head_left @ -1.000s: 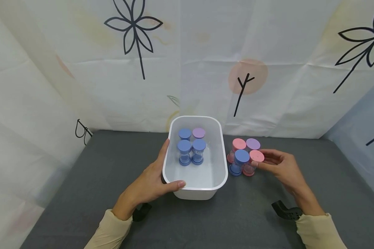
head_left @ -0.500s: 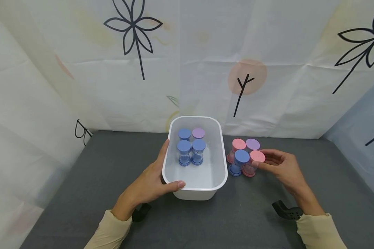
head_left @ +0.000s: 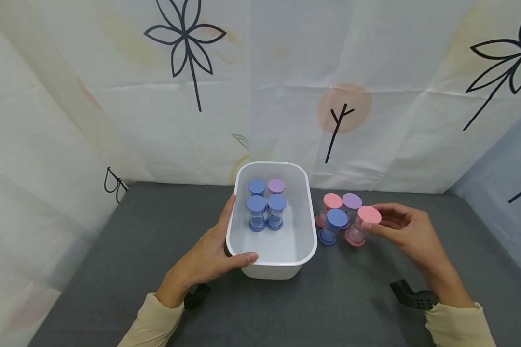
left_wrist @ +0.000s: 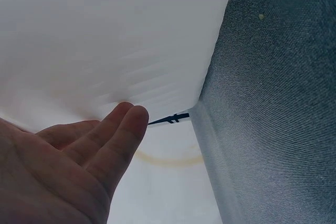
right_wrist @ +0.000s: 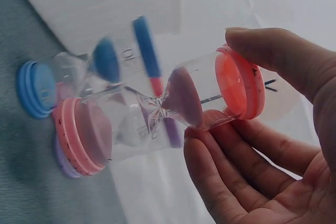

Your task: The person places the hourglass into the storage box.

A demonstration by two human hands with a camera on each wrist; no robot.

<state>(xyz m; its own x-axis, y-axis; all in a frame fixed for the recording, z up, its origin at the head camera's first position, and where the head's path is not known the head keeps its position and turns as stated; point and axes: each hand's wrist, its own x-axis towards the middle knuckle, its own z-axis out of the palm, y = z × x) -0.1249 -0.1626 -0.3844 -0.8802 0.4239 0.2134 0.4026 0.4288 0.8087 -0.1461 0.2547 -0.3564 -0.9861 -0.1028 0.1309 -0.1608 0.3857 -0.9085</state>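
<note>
My right hand [head_left: 410,231] pinches a pink sand timer [head_left: 358,233] by its top cap, thumb on one side and fingertips on the other. Pinkish sand shows in both of its bulbs in the right wrist view. Close by on the left stand a blue sand timer [head_left: 328,233], another pink one and a purple sand timer [head_left: 351,201]. At the middle is a white plastic tub [head_left: 271,271] with several blue timers and a purple-capped one upright inside. My left hand [head_left: 206,258] holds the tub's near left corner, thumb over the rim and fingers [left_wrist: 123,135] against the outer wall.
A dark grey cloth [head_left: 156,231] covers the table. Behind it hangs a white curtain [head_left: 282,111] printed with flowers and a tree, close to the tub's far end; more pale cloth lines both sides.
My right hand has shifted right with the pink sand timer, drawing it apart from the blue and purple ones. The left hand and the tub stay in place.
</note>
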